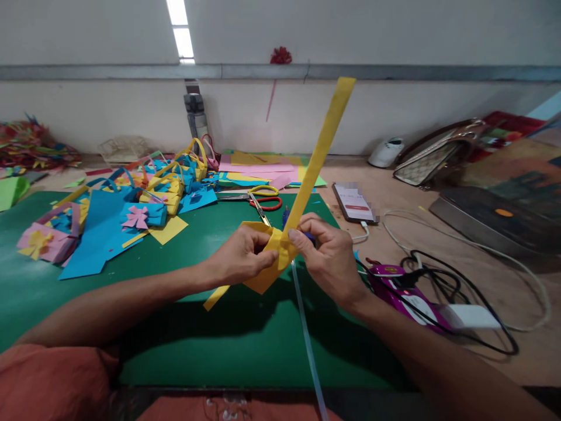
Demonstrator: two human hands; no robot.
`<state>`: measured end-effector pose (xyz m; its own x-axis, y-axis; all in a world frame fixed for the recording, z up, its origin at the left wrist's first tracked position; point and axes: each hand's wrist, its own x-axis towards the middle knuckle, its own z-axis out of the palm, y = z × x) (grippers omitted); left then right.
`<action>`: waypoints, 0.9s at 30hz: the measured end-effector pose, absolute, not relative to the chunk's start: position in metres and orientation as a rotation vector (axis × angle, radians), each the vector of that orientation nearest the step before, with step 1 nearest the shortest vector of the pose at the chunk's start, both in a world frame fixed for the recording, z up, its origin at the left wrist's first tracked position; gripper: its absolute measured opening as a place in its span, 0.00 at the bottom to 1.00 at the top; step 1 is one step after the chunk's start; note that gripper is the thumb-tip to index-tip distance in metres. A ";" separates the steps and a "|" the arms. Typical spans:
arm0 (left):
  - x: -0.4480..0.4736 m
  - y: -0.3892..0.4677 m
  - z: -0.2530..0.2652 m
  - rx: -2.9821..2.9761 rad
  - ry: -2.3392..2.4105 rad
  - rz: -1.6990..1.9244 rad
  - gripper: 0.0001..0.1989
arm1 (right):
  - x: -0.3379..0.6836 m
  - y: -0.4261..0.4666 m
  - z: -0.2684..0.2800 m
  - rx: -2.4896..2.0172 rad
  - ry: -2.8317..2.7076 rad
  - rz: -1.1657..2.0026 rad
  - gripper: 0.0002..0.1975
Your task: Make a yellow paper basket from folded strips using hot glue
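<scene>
Over the green mat (193, 345), my left hand (243, 257) pinches a folded yellow paper piece (263, 280), thumb on its near face. My right hand (326, 251) grips the base of a long yellow paper strip (324, 140) against that piece. The strip slants up and to the right, and a shorter yellow end (216, 298) sticks out at the lower left. A translucent glue stick (307, 333) runs down toward the front edge below my hands. Behind them shows a bit of a blue tool (286, 216), mostly hidden.
Scissors (263, 202) with yellow and red handles lie behind my hands. Several small paper baskets (164, 193) and blue sheets (99, 231) sit at left, coloured paper (263, 166) at the back. A phone (355, 204), purple power strip (403, 292) and tangled cables are at right.
</scene>
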<state>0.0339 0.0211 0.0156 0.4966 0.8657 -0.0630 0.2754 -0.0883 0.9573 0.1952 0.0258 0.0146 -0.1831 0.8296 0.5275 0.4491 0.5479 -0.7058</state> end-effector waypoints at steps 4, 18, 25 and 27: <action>0.035 0.020 0.015 1.633 0.995 0.671 0.11 | 0.195 0.026 0.015 -1.081 -1.741 0.607 0.10; 0.038 0.016 0.011 1.612 0.982 0.733 0.13 | 0.193 0.024 0.018 -1.176 -1.533 0.871 0.11; 0.039 0.016 0.008 1.539 0.974 0.741 0.12 | 0.196 0.022 0.023 -1.113 -1.673 0.813 0.12; 0.039 0.016 0.009 1.553 0.979 0.765 0.12 | 0.196 0.022 0.025 -1.104 -1.735 0.745 0.10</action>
